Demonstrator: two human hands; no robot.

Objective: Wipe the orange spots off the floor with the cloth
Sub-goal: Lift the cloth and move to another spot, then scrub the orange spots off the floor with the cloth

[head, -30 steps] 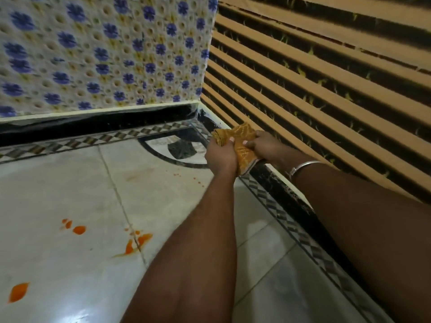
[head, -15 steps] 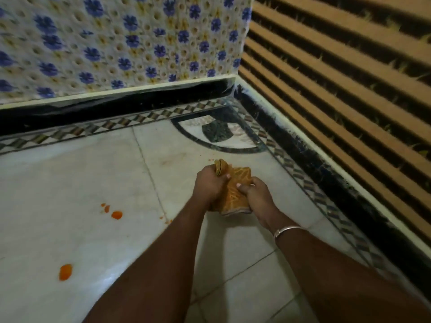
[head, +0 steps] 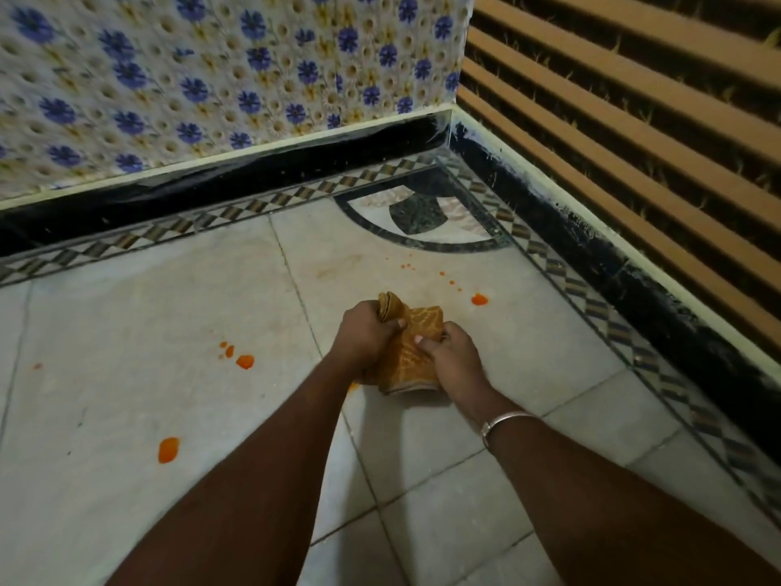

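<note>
A: What is changed at the floor (head: 126, 315)?
B: The cloth (head: 416, 353) is lowered to it from higher up, so wiping is judged about to start.
A: How is it held and aimed?
B: One bunched end is gripped by the left hand (head: 363, 336) and the middle is pinched by the right hand (head: 454, 359). Its long axis is pointed away, toward the corner (head: 448, 133), and it is flanked by unwiped orange spots (head: 169, 449).

No text, label, brand, number or sign can be read here. The white wall tiles (head: 211, 78) carry only printed blue flowers, and the orange-brown patterned cloth (head: 416, 353) shows only a pale woven design, no lettering.
</note>
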